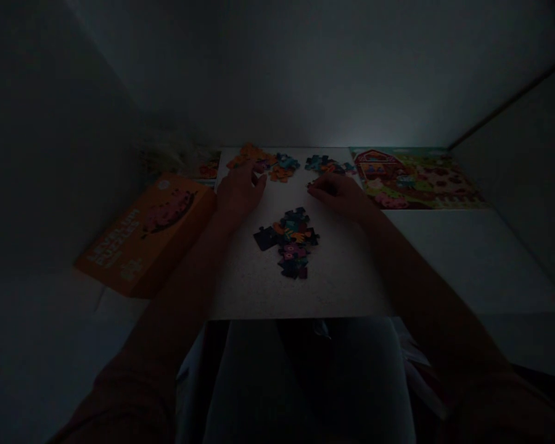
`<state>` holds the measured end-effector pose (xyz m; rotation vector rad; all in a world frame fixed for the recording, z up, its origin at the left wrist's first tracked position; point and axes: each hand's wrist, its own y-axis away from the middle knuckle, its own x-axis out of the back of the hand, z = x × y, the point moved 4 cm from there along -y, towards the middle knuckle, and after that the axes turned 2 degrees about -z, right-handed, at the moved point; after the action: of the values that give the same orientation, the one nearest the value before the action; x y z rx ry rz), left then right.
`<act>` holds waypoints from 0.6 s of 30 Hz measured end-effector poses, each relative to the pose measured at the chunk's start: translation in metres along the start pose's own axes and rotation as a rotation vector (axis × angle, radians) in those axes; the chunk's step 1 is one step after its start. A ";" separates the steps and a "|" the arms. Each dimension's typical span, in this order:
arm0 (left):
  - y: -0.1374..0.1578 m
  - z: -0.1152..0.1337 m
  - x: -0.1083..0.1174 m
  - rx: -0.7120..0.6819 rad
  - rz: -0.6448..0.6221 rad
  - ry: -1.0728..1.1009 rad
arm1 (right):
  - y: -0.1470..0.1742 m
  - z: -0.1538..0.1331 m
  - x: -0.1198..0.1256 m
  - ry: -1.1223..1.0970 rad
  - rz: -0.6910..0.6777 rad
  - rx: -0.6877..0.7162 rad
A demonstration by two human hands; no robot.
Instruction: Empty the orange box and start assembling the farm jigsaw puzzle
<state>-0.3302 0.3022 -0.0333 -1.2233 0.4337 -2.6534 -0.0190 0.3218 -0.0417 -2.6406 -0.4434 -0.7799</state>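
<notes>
In the dim head view, my left hand lies by a pile of mostly orange puzzle pieces, its thumb apart from the fingers and nothing visible in its grasp. My right hand pinches a small puzzle piece, largely covered by the fingertips, just in front of another pile of teal and orange pieces. Between them, toward me, is a cluster of dark, pink and orange puzzle pieces. A dark piece sticks out on its left. Some of the cluster overlaps; I cannot tell which pieces are joined.
An orange puzzle box stands at the left beside my forearm. A farm picture sheet lies at the back right. Behind the box is a clear plastic bag. The white table ends at a wall.
</notes>
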 end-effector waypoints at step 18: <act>0.005 0.012 0.008 0.157 -0.194 -0.077 | -0.096 -0.010 -0.034 0.598 0.022 -0.297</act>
<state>-0.3256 0.2934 -0.0216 -1.3747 0.0970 -2.7242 -0.0879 0.3961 -0.0303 -2.4754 -0.1386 -1.6606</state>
